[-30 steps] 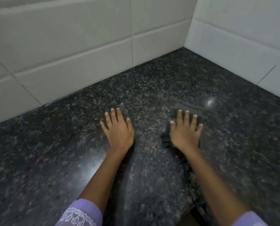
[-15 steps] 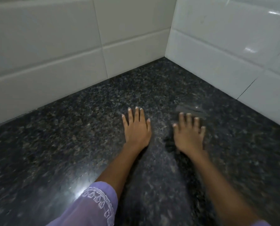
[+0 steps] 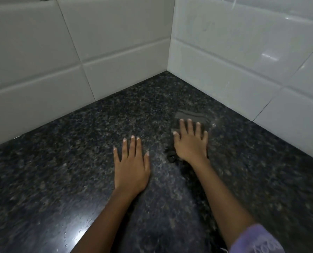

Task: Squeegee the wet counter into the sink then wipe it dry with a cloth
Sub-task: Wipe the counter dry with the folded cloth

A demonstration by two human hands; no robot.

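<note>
The counter is dark speckled granite that runs into a tiled corner. A dark grey cloth lies flat on it near the right wall. My right hand presses down on the cloth with its fingers spread, and the cloth's far edge and a bunched bit by the wrist show around the hand. My left hand rests flat on the bare granite to the left of it, fingers apart, holding nothing. No squeegee and no sink are in view.
White tiled walls meet in a corner beyond the hands and close off the counter at the back and on the right. A bright light reflection and small water droplets show on the granite near my left forearm.
My right hand has pushed the cloth forward toward the corner, so more of the cloth shows. My left hand stays flat on the counter. The view has shifted left, bringing the corner closer.
</note>
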